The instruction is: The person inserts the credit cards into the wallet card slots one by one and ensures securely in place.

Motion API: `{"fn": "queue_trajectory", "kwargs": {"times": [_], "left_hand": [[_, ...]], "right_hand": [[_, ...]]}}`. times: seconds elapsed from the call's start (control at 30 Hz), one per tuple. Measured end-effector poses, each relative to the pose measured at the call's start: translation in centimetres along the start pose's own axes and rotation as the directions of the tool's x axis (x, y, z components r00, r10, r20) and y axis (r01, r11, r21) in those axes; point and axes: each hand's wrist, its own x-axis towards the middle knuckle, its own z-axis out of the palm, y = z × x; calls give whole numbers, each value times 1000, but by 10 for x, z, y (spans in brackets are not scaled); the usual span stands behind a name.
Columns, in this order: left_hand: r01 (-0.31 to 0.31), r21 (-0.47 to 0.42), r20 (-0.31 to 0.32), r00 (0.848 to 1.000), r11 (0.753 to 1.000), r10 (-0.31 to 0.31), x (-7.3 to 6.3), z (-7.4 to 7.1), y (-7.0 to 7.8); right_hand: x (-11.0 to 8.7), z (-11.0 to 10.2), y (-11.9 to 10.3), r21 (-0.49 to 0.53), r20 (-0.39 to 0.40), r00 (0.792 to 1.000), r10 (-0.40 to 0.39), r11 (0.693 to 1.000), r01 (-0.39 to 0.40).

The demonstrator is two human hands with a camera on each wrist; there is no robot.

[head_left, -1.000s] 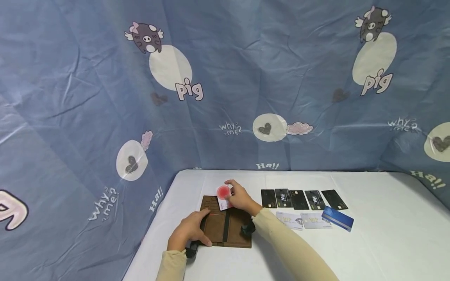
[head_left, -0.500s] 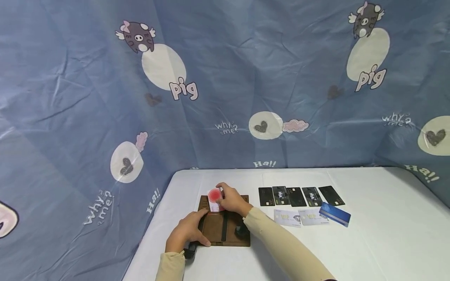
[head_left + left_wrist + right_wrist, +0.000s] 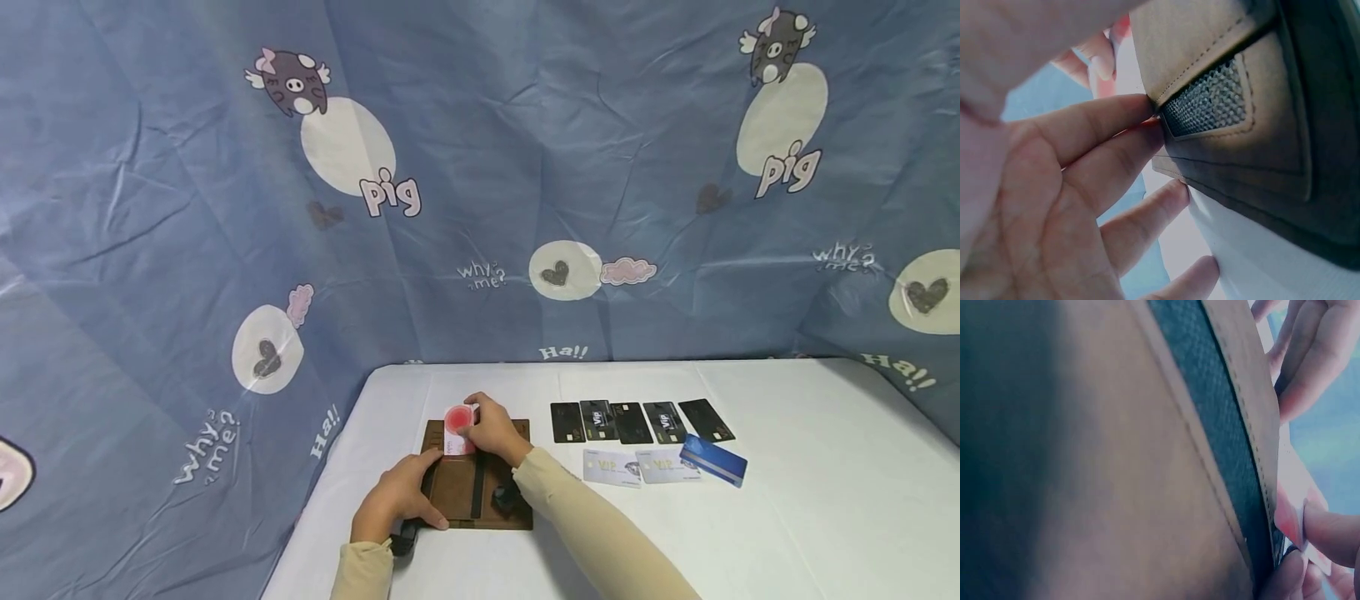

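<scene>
A brown wallet (image 3: 453,490) lies spread out on the white table, with a dark band across its middle. My right hand (image 3: 497,430) pinches a white card with a red circle (image 3: 459,419) over the wallet's upper left part. In the right wrist view the thumb bends against the card (image 3: 1291,509). My left hand (image 3: 399,493) is at the wallet's left side, its thumb near the lower edge. The left wrist view shows extended fingertips touching the edge of the wallet (image 3: 1222,147), next to a mesh window. Whether the card's lower end is inside a slot I cannot tell.
To the right, a row of several black cards (image 3: 632,423) lies on the table (image 3: 817,475). Below them are two silver VIP cards (image 3: 611,467) and a blue card (image 3: 714,460) overlapping one of them. A blue patterned cloth (image 3: 450,325) hangs behind the table.
My right hand has moved the red and white card slightly left and straightened it over the wallet's upper left part. The left hand stays at the wallet's left side.
</scene>
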Motion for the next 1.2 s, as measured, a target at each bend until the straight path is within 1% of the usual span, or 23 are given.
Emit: {"fn": "queue_trajectory", "kwargs": {"times": [0.1,0.33,0.4,0.5,0.67,0.77,0.87,0.97,1.13,1.2], "left_hand": [[-5,-1,-2,1000,1000,5,-1,0,1],[0,-7,0,1000,1000,0,-2,1,3],[-1,-6,4,1000,1000,1,-2,1,2],[-8,2,-3,1000,1000,8,-1,1,2],[-13,16,-12,1000,1000,13,-1,0,1],[-8,18,-8,1000,1000,9,-1,-1,1],[-12,17,-18,1000,1000,12,0,-2,0],[-15,14,-19,1000,1000,15,0,-2,-1],[-9,3,-5,1000,1000,9,-1,0,0],[-11,-1,-6,1000,1000,11,-2,0,0]], "right_hand": [[-3,1,1,12,-16,1000,6,1000,-6],[-5,-1,6,-46,-9,1000,-1,999,0],[-5,-2,8,-48,-2,1000,-1,999,0],[-7,-4,10,-24,0,1000,-12,1000,12],[-10,-6,12,63,-8,1000,-19,998,19],[-11,-6,11,108,6,1000,-13,994,12],[-12,-7,10,146,24,1000,-7,989,3],[-13,-8,9,182,42,999,14,983,-21],[-18,-8,11,198,67,997,33,979,-46],[-19,-7,12,192,68,997,25,981,-38]]}}
